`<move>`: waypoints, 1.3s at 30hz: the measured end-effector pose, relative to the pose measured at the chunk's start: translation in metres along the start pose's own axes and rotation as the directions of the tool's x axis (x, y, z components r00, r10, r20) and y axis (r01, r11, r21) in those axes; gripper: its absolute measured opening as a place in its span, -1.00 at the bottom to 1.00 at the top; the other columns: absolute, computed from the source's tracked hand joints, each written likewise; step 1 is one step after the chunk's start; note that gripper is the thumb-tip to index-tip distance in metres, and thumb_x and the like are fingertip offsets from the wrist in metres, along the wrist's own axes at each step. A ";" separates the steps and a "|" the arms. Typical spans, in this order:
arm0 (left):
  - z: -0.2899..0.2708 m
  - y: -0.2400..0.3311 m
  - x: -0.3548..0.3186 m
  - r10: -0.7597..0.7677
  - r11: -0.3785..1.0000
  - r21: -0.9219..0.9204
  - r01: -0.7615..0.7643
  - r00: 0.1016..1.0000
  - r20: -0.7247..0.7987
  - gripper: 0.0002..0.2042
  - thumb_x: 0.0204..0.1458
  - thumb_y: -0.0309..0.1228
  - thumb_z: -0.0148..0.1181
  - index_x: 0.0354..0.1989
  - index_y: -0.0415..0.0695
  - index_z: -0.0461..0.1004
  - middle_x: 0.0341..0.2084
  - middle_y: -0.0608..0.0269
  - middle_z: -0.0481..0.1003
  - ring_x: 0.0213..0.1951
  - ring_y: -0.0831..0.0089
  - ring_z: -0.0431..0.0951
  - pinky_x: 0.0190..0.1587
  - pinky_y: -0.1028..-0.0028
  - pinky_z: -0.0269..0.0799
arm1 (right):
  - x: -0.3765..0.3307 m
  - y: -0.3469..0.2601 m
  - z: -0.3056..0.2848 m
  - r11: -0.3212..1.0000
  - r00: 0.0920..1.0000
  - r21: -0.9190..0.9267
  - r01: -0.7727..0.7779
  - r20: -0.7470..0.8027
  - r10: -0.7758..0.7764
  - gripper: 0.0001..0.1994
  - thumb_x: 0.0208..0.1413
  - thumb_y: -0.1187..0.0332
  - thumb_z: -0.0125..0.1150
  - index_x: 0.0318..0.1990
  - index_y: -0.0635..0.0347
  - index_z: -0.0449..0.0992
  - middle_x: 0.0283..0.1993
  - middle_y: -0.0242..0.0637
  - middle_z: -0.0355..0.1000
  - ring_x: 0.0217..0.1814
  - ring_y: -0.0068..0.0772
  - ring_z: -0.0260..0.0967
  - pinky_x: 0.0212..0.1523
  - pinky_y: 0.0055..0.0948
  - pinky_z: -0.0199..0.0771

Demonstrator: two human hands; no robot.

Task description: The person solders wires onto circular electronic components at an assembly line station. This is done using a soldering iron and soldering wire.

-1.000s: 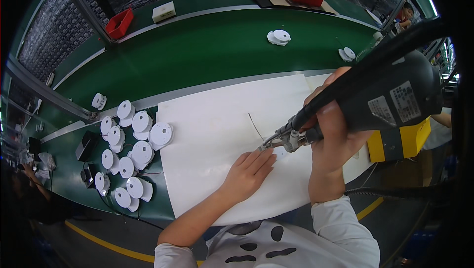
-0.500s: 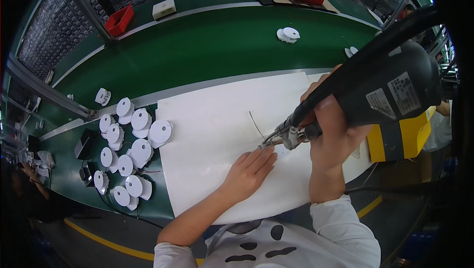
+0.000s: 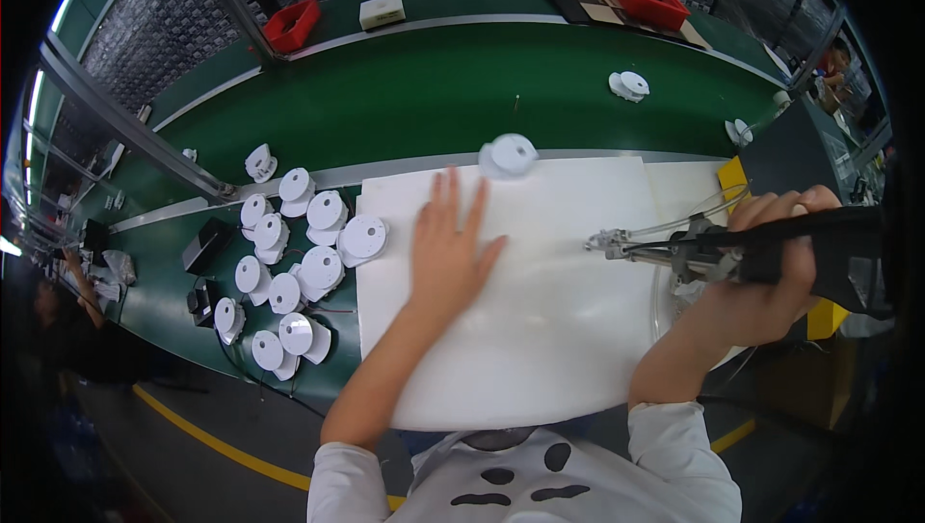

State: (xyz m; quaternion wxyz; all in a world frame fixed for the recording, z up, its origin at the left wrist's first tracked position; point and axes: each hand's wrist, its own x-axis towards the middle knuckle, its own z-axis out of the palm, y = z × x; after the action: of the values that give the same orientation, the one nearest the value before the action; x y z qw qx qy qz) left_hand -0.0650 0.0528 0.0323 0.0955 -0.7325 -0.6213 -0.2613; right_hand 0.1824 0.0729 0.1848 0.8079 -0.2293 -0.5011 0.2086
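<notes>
Tool pulled aside, left hand reaching up the mat.
Head view: the left hand (image 3: 451, 251) has left the nozzle and lies open, fingers spread, below a blurred white round housing (image 3: 509, 155) at the white mat's (image 3: 540, 349) far edge; the right hand (image 3: 771, 277) stays clenched on the black power tool (image 3: 742, 251), now swung to the mat's right side.

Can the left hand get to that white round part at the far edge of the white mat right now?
Probably yes. The left hand lies open and flat on the white mat, fingertips just short of the white round part, with nothing between them.
</notes>
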 end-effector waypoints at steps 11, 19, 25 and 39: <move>-0.084 -0.112 -0.027 -0.160 0.974 0.205 0.101 0.941 0.297 -0.13 -0.31 -0.47 0.38 0.33 -0.26 0.17 0.15 -0.18 0.37 0.29 -0.11 0.24 0.33 0.10 0.11 | -0.012 -0.012 0.033 0.980 0.997 -0.183 -0.077 -0.026 0.073 -0.73 0.02 0.46 0.04 -0.13 0.45 0.30 -0.61 -0.29 0.27 -0.68 -0.60 0.16 -0.60 -0.60 0.26; -0.042 -0.032 -0.012 -0.020 0.974 -0.214 0.076 0.968 0.252 -0.04 -0.35 -0.31 0.50 0.34 -0.24 0.17 -0.23 -0.03 0.49 -0.16 -0.02 0.46 0.01 0.14 0.34 | -0.013 -0.014 0.030 0.984 0.993 -0.133 -0.121 -0.018 0.119 -0.71 0.01 0.46 0.09 -0.12 0.44 0.30 -0.60 -0.29 0.29 -0.67 -0.61 0.19 -0.59 -0.63 0.24; -0.012 0.052 -0.033 -0.091 0.979 -0.158 0.131 0.966 0.240 0.01 -0.37 -0.11 0.56 0.32 -0.26 0.19 -0.28 0.00 0.48 -0.16 0.06 0.49 -0.06 0.16 0.37 | -0.013 -0.006 0.024 0.991 0.990 -0.088 -0.103 0.090 0.111 -0.69 0.03 0.49 0.12 -0.09 0.47 0.29 -0.51 -0.25 0.34 -0.65 -0.60 0.24 -0.63 -0.64 0.24; 0.018 0.055 -0.049 0.533 0.841 -0.155 -0.518 0.843 0.076 -0.69 0.09 -0.42 0.19 -0.05 -0.37 0.52 0.05 -0.18 0.43 0.03 0.08 0.48 -0.04 0.29 0.45 | -0.026 0.007 0.023 0.977 0.977 -0.179 -0.112 0.160 0.142 -0.63 -0.01 0.42 0.29 -0.06 0.35 0.36 -0.29 -0.22 0.38 -0.51 -0.60 0.39 -0.62 -0.66 0.40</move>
State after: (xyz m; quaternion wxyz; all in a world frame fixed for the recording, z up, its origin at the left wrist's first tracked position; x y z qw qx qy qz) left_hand -0.0116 0.0074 0.0022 0.0800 -0.8933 -0.3828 -0.2215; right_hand 0.1506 0.0674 0.1717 0.7242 -0.3098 -0.5692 0.2357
